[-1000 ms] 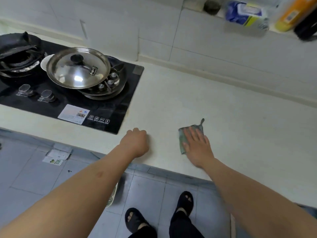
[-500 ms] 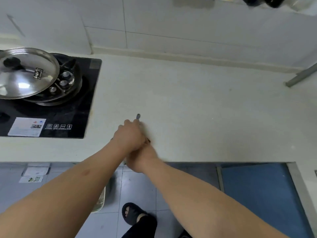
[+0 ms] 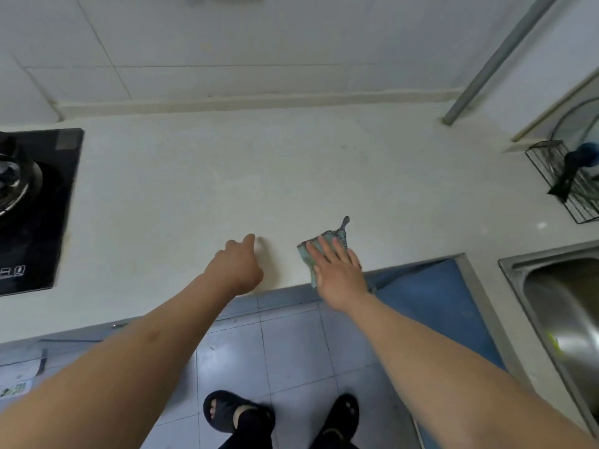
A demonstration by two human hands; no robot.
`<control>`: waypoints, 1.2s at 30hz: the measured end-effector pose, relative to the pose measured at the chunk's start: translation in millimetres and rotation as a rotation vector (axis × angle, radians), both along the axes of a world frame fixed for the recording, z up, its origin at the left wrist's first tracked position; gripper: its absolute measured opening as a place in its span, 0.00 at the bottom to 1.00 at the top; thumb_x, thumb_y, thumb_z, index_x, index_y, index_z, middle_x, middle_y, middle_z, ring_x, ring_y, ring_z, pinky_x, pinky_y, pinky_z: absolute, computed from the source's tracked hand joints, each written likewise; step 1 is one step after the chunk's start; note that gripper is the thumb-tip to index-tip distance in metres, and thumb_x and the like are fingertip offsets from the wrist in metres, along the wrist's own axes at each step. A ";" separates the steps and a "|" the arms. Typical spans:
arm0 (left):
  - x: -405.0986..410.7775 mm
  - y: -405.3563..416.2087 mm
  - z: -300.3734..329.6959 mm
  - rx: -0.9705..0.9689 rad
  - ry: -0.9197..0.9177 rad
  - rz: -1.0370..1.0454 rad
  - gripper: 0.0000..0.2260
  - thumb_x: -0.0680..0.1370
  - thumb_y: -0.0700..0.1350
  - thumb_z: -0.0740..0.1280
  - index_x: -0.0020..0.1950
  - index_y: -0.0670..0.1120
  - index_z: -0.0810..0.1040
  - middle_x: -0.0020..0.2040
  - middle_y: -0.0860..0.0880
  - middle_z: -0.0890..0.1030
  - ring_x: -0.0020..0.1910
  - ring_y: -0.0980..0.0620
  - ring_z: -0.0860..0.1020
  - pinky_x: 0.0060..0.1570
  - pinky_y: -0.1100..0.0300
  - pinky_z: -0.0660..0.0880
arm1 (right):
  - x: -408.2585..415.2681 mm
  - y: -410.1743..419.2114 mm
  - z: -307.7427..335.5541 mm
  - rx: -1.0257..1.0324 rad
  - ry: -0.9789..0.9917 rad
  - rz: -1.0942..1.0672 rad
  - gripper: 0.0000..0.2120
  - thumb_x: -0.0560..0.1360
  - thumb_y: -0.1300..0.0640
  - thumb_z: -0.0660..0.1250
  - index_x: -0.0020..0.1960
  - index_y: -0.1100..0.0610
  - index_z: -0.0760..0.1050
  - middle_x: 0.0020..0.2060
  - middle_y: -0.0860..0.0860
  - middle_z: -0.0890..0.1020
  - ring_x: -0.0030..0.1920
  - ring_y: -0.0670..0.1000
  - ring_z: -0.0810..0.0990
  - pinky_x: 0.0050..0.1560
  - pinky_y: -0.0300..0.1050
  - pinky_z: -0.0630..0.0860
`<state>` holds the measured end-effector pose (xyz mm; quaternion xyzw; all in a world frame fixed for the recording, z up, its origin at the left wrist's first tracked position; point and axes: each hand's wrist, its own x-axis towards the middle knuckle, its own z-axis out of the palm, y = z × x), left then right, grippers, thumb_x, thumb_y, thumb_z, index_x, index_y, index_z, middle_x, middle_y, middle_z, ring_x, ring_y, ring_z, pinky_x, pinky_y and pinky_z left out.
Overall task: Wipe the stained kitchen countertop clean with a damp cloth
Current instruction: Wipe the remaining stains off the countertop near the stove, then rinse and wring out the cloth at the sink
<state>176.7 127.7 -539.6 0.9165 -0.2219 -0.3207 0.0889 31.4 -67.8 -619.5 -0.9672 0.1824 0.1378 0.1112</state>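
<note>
On the countertop (image 3: 227, 176), folded green cloth (image 3: 327, 244), checkered edge.

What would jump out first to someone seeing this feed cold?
Two bare arms reaching over a pale countertop: the right hand presses flat on a small green cloth near the front edge, while the left hand rests beside it on the bare surface, apart from the cloth. After that, the black stove at far left and the steel sink at far right.
</note>
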 end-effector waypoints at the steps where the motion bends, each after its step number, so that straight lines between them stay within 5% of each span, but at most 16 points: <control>1: -7.5 -7.5 1.1 0.011 0.001 -0.014 0.29 0.77 0.41 0.60 0.79 0.48 0.60 0.68 0.39 0.70 0.61 0.36 0.76 0.54 0.48 0.75 | -11.8 -14.4 0.8 -0.003 -0.003 -0.027 0.28 0.85 0.49 0.48 0.83 0.42 0.45 0.83 0.43 0.46 0.82 0.50 0.43 0.79 0.52 0.42; 6: -40.3 -42.3 10.6 0.045 -0.010 -0.044 0.26 0.78 0.41 0.61 0.76 0.45 0.64 0.67 0.38 0.70 0.62 0.36 0.76 0.59 0.46 0.76 | -51.1 -89.1 8.2 -0.055 0.046 -0.117 0.35 0.81 0.60 0.58 0.84 0.54 0.46 0.83 0.50 0.48 0.82 0.53 0.45 0.80 0.50 0.47; 9: -62.4 -65.9 21.5 0.043 -0.035 -0.065 0.24 0.79 0.42 0.61 0.76 0.44 0.65 0.69 0.39 0.70 0.63 0.38 0.75 0.57 0.50 0.74 | -76.0 -142.0 26.8 -0.016 0.027 -0.219 0.35 0.76 0.68 0.60 0.81 0.60 0.55 0.79 0.52 0.60 0.80 0.57 0.56 0.76 0.47 0.58; 11: -79.0 -82.2 32.3 0.021 -0.055 -0.074 0.23 0.79 0.41 0.60 0.75 0.44 0.66 0.67 0.39 0.71 0.61 0.39 0.76 0.53 0.52 0.73 | -90.8 -171.2 48.2 0.114 0.068 -0.337 0.28 0.75 0.69 0.61 0.75 0.58 0.67 0.70 0.54 0.72 0.70 0.57 0.71 0.58 0.45 0.72; 14: -104.1 -106.7 49.1 -0.050 -0.050 -0.083 0.25 0.79 0.40 0.60 0.77 0.43 0.64 0.66 0.39 0.73 0.60 0.40 0.76 0.55 0.51 0.75 | -112.1 -181.6 82.8 0.621 -0.060 -0.639 0.08 0.82 0.56 0.64 0.54 0.52 0.82 0.42 0.51 0.87 0.41 0.51 0.83 0.31 0.36 0.72; 16: -121.2 -125.1 60.5 -0.114 -0.021 -0.090 0.28 0.80 0.41 0.60 0.80 0.44 0.62 0.68 0.40 0.74 0.62 0.42 0.76 0.57 0.53 0.73 | -127.7 -178.8 102.9 0.995 -0.257 -0.814 0.12 0.84 0.59 0.60 0.50 0.54 0.82 0.39 0.51 0.85 0.42 0.53 0.83 0.36 0.39 0.76; 19: -147.5 -159.7 83.1 -0.267 0.070 -0.028 0.28 0.80 0.41 0.64 0.80 0.46 0.64 0.70 0.43 0.76 0.59 0.46 0.78 0.53 0.57 0.72 | -157.7 -178.3 131.8 1.449 -0.435 -0.950 0.17 0.83 0.66 0.54 0.63 0.62 0.79 0.55 0.62 0.84 0.54 0.60 0.83 0.56 0.52 0.81; 22: -166.8 -192.4 104.6 -0.471 0.308 0.117 0.28 0.78 0.44 0.70 0.77 0.45 0.70 0.71 0.44 0.76 0.60 0.45 0.79 0.56 0.50 0.77 | -183.5 -180.7 164.4 1.720 -0.534 -1.007 0.17 0.83 0.62 0.55 0.61 0.61 0.80 0.54 0.61 0.85 0.51 0.59 0.85 0.57 0.53 0.81; 25: -183.6 -230.0 127.1 -0.601 0.590 0.159 0.25 0.74 0.47 0.72 0.70 0.44 0.77 0.63 0.46 0.81 0.61 0.43 0.81 0.56 0.46 0.79 | -208.1 -189.1 191.4 1.798 -0.586 -0.975 0.13 0.76 0.54 0.65 0.51 0.60 0.85 0.46 0.59 0.85 0.47 0.58 0.82 0.52 0.49 0.80; 28: -200.5 -268.7 142.8 -0.646 0.843 0.057 0.12 0.81 0.50 0.66 0.58 0.46 0.86 0.53 0.45 0.85 0.48 0.45 0.83 0.49 0.51 0.77 | -223.7 -201.7 209.4 1.870 -0.638 -0.944 0.22 0.80 0.46 0.61 0.52 0.61 0.86 0.50 0.61 0.86 0.48 0.60 0.86 0.46 0.49 0.82; 32: -217.7 -321.1 151.0 -0.613 0.827 -0.067 0.14 0.79 0.49 0.72 0.58 0.40 0.84 0.52 0.37 0.85 0.47 0.43 0.81 0.52 0.47 0.76 | -245.8 -219.3 229.2 1.859 -0.729 -0.852 0.25 0.80 0.42 0.62 0.54 0.61 0.86 0.52 0.61 0.86 0.52 0.59 0.86 0.49 0.48 0.82; 36: -220.5 -366.9 151.9 -0.629 0.783 -0.082 0.01 0.78 0.37 0.70 0.47 0.40 0.82 0.42 0.39 0.81 0.37 0.46 0.79 0.37 0.57 0.75 | -261.2 -238.2 231.3 1.673 -0.769 -0.936 0.12 0.76 0.56 0.69 0.55 0.62 0.82 0.51 0.61 0.84 0.51 0.58 0.84 0.54 0.49 0.80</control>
